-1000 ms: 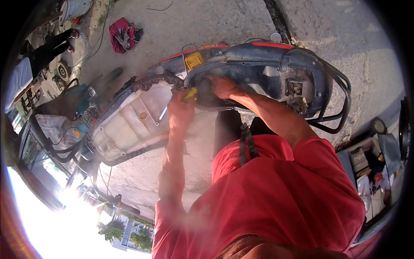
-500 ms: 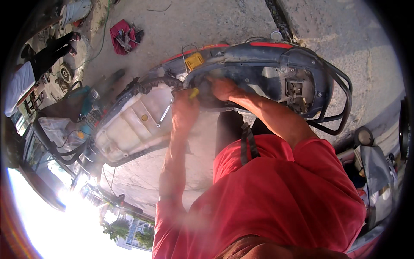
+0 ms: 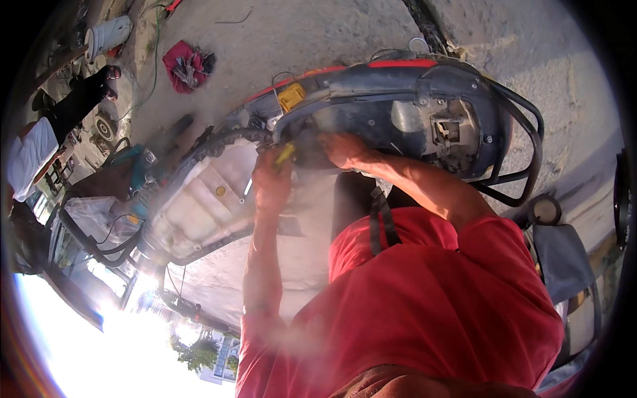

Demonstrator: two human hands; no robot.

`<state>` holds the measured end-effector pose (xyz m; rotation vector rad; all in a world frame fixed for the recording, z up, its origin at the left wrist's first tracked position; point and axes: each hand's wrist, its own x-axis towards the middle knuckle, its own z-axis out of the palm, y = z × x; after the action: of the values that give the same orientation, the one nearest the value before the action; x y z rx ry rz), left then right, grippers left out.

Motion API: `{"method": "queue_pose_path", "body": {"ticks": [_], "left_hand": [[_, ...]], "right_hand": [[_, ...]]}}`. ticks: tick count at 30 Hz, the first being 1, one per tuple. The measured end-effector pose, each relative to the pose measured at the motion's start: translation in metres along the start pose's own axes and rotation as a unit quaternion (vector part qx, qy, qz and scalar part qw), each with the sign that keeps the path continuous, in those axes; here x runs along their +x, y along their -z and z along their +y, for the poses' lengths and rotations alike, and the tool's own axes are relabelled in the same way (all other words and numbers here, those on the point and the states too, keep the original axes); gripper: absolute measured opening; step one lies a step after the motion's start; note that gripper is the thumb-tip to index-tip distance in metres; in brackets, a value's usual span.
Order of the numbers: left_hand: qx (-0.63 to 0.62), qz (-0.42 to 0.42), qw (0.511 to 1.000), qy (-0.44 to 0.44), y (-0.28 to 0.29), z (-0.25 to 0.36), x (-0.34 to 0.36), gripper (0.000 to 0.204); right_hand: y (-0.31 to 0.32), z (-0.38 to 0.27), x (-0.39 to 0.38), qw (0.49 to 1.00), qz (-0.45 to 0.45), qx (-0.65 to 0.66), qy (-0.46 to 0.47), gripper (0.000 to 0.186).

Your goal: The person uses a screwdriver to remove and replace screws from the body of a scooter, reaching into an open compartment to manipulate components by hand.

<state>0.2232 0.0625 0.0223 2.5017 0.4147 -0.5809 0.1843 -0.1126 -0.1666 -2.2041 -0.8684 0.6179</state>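
My left hand (image 3: 271,174) is closed around a yellow tool (image 3: 285,153) beside the seam between a pale plastic seat base (image 3: 196,219) and the dark under-seat body (image 3: 391,85) of a scooter. A silver spanner (image 3: 247,187) shows just left of that hand, partly hidden by it. My right hand (image 3: 342,149) reaches into the dark recess to the right, fingers bent; what they hold, if anything, is hidden. A yellow case-like object (image 3: 290,97) sits on the body above them. A black tubular rail (image 3: 534,159) curves round the body's right end.
A red cloth bundle (image 3: 186,66) lies on concrete (image 3: 312,30) beyond the scooter. At left are a person in a white top (image 3: 32,156), a wheel (image 3: 104,127), a bucket (image 3: 106,36), cords and scooter parts. A grey padded item (image 3: 561,262) is at lower right.
The view has shifted slightly. My left hand has moved a little left and down in the picture, still on the yellow tool; my right hand sits slightly lower in the recess.
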Motion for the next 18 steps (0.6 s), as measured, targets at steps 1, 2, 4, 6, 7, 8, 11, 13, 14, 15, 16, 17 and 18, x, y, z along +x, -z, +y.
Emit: {"method": "queue_pose_path", "body": {"ticks": [1, 2, 4, 6, 7, 8, 11, 13, 14, 15, 16, 17, 18], "left_hand": [[-0.006, 0.001, 1.0, 0.005, 0.0, -0.002, 0.0, 0.028], [-0.012, 0.003, 1.0, 0.01, -0.001, -0.003, -0.002, 0.029], [-0.013, 0.003, 1.0, 0.026, -0.004, -0.003, -0.007, 0.03], [0.0, 0.001, 0.999, 0.047, -0.005, -0.002, -0.008, 0.031], [-0.01, -0.005, 0.997, 0.071, -0.005, -0.001, -0.009, 0.031], [-0.022, -0.009, 0.995, 0.094, -0.007, -0.001, -0.008, 0.032], [-0.057, -0.026, 0.985, 0.158, -0.006, 0.001, -0.005, 0.032], [-0.069, -0.034, 0.981, 0.179, -0.004, 0.002, -0.002, 0.031], [-0.068, -0.033, 0.981, 0.18, -0.005, 0.006, -0.001, 0.03], [-0.067, -0.032, 0.981, 0.181, -0.006, 0.008, -0.001, 0.029], [-0.052, -0.028, 0.984, 0.168, -0.008, 0.005, -0.003, 0.029], [-0.034, -0.028, 0.988, 0.15, -0.008, 0.002, 0.0, 0.029], [-0.021, -0.024, 0.99, 0.134, -0.009, -0.001, 0.0, 0.028]], "right_hand": [[0.013, 0.0, 0.004, 0.997, -0.047, 0.04, -0.037, 0.025], [0.014, 0.0, 0.006, 0.997, -0.077, -0.002, -0.021, 0.029], [-0.002, 0.004, 0.011, 0.977, -0.114, -0.169, 0.068, 0.033], [-0.031, 0.01, 0.015, 0.964, -0.123, -0.214, 0.102, 0.034], [-0.045, 0.013, 0.016, 0.981, -0.123, -0.139, 0.064, 0.034], [-0.048, 0.014, 0.02, 0.983, -0.129, -0.123, 0.051, 0.035], [-0.046, 0.008, 0.033, 0.988, -0.128, -0.087, -0.014, 0.035], [-0.003, -0.015, 0.037, 0.963, -0.028, 0.152, -0.219, 0.03], [0.001, -0.018, 0.035, 0.963, -0.017, 0.144, -0.226, 0.032], [0.004, -0.022, 0.033, 0.963, -0.006, 0.137, -0.232, 0.033], [-0.008, -0.022, 0.032, 0.992, -0.052, -0.05, -0.105, 0.04], [-0.005, -0.02, 0.034, 0.991, -0.081, -0.049, -0.093, 0.044], [0.005, -0.02, 0.034, 0.989, -0.113, -0.051, -0.077, 0.047]]}}
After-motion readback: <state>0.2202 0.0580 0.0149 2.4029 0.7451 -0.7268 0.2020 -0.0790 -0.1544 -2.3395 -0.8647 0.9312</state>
